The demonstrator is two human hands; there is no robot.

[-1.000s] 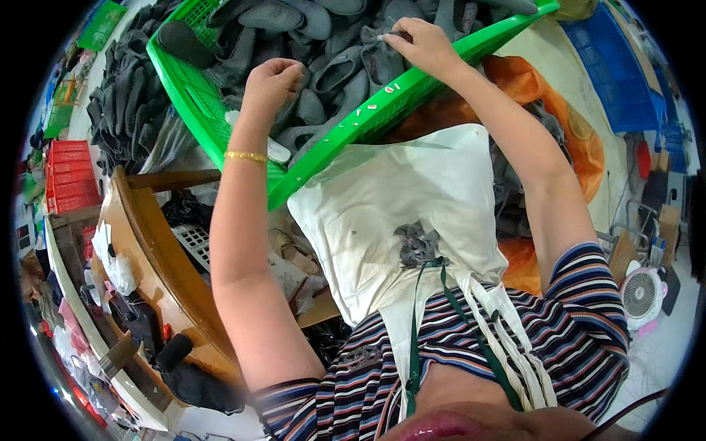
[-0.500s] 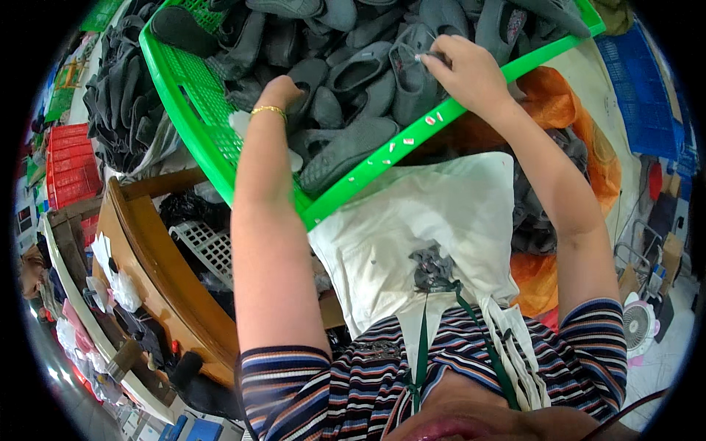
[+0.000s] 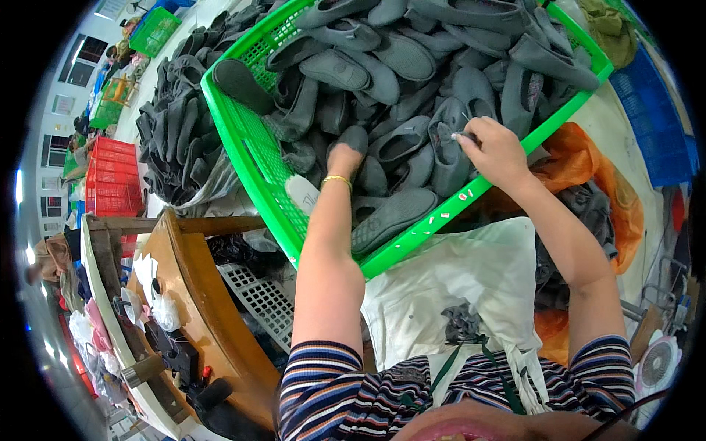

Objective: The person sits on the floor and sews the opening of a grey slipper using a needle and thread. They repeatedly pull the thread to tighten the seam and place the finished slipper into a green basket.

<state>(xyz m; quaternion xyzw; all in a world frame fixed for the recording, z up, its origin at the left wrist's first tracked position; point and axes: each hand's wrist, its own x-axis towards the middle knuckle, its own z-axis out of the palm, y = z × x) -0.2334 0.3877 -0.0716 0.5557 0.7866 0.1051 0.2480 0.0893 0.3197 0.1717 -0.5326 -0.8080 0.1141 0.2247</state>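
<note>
1. The left hand (image 3: 344,158) reaches down in the green crate (image 3: 382,257) and is at a dark grey shoe (image 3: 354,138); its fingers are hidden there, so I cannot tell how far they are open or how firmly they hold.
2. The right hand (image 3: 494,151) is nearly closed: thumb and finger pinch a small thin tool (image 3: 459,136) with a shiny part, just above another grey shoe (image 3: 448,154).
3. Around both hands, and beyond them, many similar shoes lie in a heap, some with the sole upward.
4. The crate's near rim passes under the right forearm; nearer to the body than both hands is a white apron (image 3: 478,261), on which sits a dark scrap (image 3: 462,322).
5. To the left of the left hand is a dark pile (image 3: 184,125), and farther left, red crates (image 3: 110,180). Nearer to the body on that side is a brown wooden table (image 3: 195,301).
6. To the right of the right hand are orange sheeting (image 3: 588,165) and, farther, blue crates (image 3: 654,110).
7. As for writing, small labels (image 3: 444,215) stick on the rim, between the two hands; their print is too small to read. Just left of the left hand, a pale sole-shaped piece (image 3: 302,194) bears a dark mark.
</note>
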